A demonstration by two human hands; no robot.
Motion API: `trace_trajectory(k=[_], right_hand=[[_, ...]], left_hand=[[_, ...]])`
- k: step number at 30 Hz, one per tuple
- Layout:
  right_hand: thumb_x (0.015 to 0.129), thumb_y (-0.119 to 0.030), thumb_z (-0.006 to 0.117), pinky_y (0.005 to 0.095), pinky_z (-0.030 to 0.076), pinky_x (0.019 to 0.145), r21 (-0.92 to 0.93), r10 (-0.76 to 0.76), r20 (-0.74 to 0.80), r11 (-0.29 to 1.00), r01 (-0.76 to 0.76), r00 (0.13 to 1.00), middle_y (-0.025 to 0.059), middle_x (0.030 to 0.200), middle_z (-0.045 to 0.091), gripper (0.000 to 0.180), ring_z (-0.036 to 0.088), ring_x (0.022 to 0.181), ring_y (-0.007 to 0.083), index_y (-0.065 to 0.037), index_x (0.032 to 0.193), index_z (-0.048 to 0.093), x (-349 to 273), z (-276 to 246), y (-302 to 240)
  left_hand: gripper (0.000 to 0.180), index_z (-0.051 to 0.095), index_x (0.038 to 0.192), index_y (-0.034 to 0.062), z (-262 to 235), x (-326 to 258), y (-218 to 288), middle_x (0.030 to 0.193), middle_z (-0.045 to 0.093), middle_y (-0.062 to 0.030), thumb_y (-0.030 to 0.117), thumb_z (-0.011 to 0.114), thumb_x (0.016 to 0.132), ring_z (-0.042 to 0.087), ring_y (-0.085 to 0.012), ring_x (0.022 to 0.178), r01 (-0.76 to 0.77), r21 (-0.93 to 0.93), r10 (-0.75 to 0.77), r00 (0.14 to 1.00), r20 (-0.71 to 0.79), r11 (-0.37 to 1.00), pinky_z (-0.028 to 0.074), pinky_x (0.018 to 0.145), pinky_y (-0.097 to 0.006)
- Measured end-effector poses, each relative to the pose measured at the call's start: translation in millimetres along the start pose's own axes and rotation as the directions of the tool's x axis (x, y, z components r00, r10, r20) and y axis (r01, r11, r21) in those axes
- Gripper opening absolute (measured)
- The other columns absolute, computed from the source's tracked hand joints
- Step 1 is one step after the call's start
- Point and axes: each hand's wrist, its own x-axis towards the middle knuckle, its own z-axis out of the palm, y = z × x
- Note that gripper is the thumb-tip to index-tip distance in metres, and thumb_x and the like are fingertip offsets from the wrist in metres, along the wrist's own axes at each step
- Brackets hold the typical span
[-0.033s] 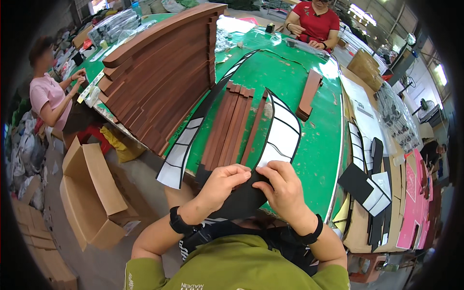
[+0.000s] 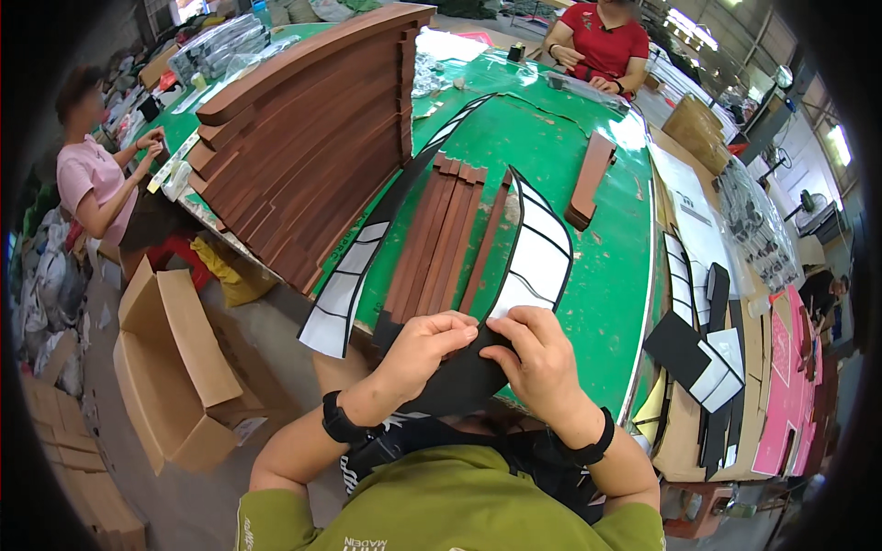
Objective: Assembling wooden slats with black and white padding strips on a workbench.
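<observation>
Both my hands meet at the near table edge over a curved black sheet with white panels. My left hand is closed, thumb and fingers pinching the sheet's black part. Close beside it, my right hand pinches the same sheet where white gives way to black. The sheet's black end hangs toward my lap; its white end lies on the table. Left of the sheet lie a thin brown strip and a bundle of reddish-brown strips. Farther left, a second black-and-white sheet overhangs the table edge.
A tall stack of curved brown strips fills the green table's left side. Short brown pieces lie right. An open cardboard box stands on the floor. More black-and-white sheets lie at right. Two people work across and left.
</observation>
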Motion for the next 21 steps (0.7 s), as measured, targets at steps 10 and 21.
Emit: trace_trajectory(k=[10, 21], right_hand=[[0.071, -0.006, 0.082, 0.0374, 0.052, 0.069, 0.087, -0.004, 0.113, 0.996, -0.006, 0.994, 0.0103, 0.097, 0.060, 0.033, 0.061, 0.080, 0.0263, -0.001, 0.101, 0.068, 11.3, 7.4, -3.7], [0.073, -0.003, 0.081, 0.0393, 0.053, 0.065, 0.013, 0.046, 0.105, 0.999, -0.048, 0.993, 0.0125, 0.095, 0.062, 0.036, 0.064, 0.080, 0.0317, -0.001, 0.104, 0.062, 8.3, 12.9, -6.2]], left_hand=[[0.024, 0.064, 0.114, -0.0077, -14.8, -0.1, 6.9, 0.103, 0.066, -0.0060, 0.010, 0.059, 0.099, 0.064, -0.0102, 0.093, 0.202, -0.255, -0.181, 0.978, 0.105, 0.946, 0.053, 0.084, -0.025], [0.013, 0.068, 0.101, -0.0013, -8.6, 1.6, -4.7, 0.103, 0.063, -0.0001, 0.011, 0.066, 0.099, 0.059, -0.0044, 0.092, -0.042, -0.073, 0.044, 0.998, 0.036, 0.996, 0.049, 0.082, -0.022]])
